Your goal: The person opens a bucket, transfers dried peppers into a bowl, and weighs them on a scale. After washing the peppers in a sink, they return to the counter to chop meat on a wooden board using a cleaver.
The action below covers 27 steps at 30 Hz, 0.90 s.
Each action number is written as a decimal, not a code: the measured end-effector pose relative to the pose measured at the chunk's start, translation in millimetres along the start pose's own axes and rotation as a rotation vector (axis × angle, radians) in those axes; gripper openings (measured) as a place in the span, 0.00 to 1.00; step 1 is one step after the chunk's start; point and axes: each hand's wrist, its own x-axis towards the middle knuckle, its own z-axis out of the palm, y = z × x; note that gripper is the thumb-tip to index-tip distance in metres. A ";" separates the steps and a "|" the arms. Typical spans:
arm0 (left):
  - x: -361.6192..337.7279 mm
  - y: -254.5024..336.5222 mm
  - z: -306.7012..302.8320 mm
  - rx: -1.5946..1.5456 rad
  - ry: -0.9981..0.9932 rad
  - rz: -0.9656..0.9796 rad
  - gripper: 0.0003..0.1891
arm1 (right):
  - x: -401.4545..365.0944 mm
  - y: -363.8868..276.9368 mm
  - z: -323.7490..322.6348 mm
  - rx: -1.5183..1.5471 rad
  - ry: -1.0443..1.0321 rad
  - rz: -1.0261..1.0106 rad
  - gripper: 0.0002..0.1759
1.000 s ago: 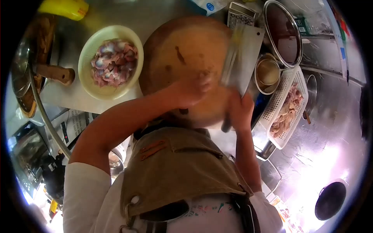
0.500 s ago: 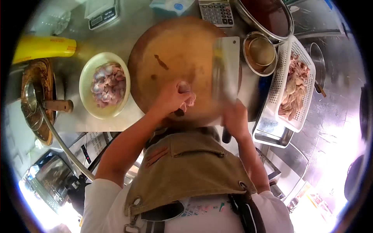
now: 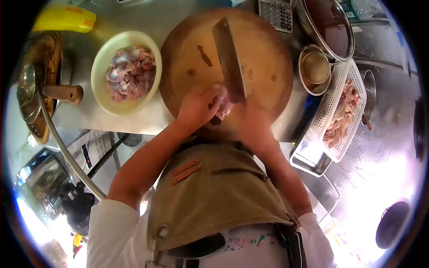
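My left hand [image 3: 201, 107] is closed around a raw gizzard [image 3: 222, 99], pressing it down near the front edge of the round wooden chopping board [image 3: 263, 53]. A broad cleaver [image 3: 229, 60] is gripped in my right hand [image 3: 254, 125], which is smeared by motion. Its blade slants over the board, the lower end right beside the gizzard and its edge seen nearly from above. A thin dark scrap [image 3: 204, 56] lies on the wood. To the left of the board stands a pale green basket [image 3: 99, 71] heaped with gizzards [image 3: 132, 73].
Right of the board are a small bowl [image 3: 328, 87] with a strainer, a pot of dark red liquid [image 3: 324, 22] and a white basket [image 3: 322, 114] of cut meat. A calculator [image 3: 275, 15] lies behind. At the left, a wooden-handled tool [image 3: 65, 93] rests by a brown tray [image 3: 42, 129].
My right hand has brought the cleaver leftward from the board's right side to the gizzard. My left hand still holds the gizzard. The whole view has shifted with the camera.
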 end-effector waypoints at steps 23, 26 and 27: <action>-3.9 -25.7 5.0 -0.124 -0.022 -0.079 0.16 | 16.9 -18.1 20.5 0.212 -0.106 0.378 0.13; -13.6 -26.7 7.2 -0.166 -0.072 -0.119 0.15 | 23.9 -20.1 23.3 0.186 -0.113 0.333 0.13; -11.6 -30.0 7.7 -0.186 -0.083 -0.130 0.14 | 23.5 -19.3 22.4 0.185 -0.118 0.335 0.13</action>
